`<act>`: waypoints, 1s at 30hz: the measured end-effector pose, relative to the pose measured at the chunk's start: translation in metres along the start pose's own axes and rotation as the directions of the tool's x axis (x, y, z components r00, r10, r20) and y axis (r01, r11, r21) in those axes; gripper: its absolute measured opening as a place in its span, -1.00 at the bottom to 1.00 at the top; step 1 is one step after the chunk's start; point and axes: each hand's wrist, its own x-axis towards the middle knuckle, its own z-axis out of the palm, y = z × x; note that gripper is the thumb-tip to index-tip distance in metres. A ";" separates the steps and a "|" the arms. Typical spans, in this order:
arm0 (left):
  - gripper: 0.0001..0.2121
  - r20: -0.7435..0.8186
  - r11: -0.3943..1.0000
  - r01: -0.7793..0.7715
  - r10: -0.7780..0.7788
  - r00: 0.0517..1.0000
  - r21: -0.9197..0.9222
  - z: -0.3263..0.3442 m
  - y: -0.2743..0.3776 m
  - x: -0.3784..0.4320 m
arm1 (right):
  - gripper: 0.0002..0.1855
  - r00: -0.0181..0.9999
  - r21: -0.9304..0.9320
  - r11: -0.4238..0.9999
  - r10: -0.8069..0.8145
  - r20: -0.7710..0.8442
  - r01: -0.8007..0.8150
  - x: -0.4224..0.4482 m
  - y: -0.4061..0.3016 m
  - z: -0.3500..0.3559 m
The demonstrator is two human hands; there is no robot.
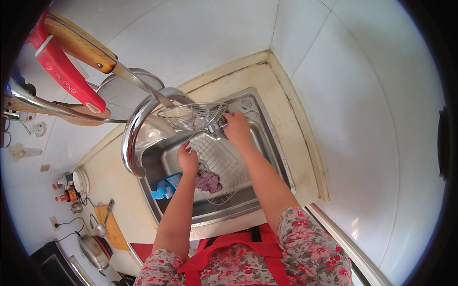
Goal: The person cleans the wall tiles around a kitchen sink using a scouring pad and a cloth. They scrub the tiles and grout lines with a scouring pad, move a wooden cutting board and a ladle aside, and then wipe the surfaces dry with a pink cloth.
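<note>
A wire rack [229,164] lies over the stainless steel sink [257,134]. My left hand [188,157] is at the rack's left edge, fingers curled near its rim; its exact grip is unclear. Beyond the rack, my right hand [236,125] reaches to the metal faucet fitting [215,127], its fingertips partly hidden behind a hanging wire skimmer [195,115]. A crumpled purple cloth [208,181] shows in the sink near the drain [202,167]. Left of it, a blue detergent bottle [170,185] lies on its side.
A curved chrome faucet spout [130,143], a red-handled utensil [68,75] and a mesh strainer [125,93] stand or hang at left. A wooden cutting board [113,228] with a ladle [102,228] lies on the counter farther left. Tiled walls [343,107] border the sink's right side.
</note>
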 end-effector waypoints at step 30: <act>-0.76 0.437 0.879 -0.458 0.364 0.823 0.130 0.056 0.007 0.082 | -0.67 0.947 -0.184 0.949 -0.207 0.244 0.255 0.036 0.005 -0.041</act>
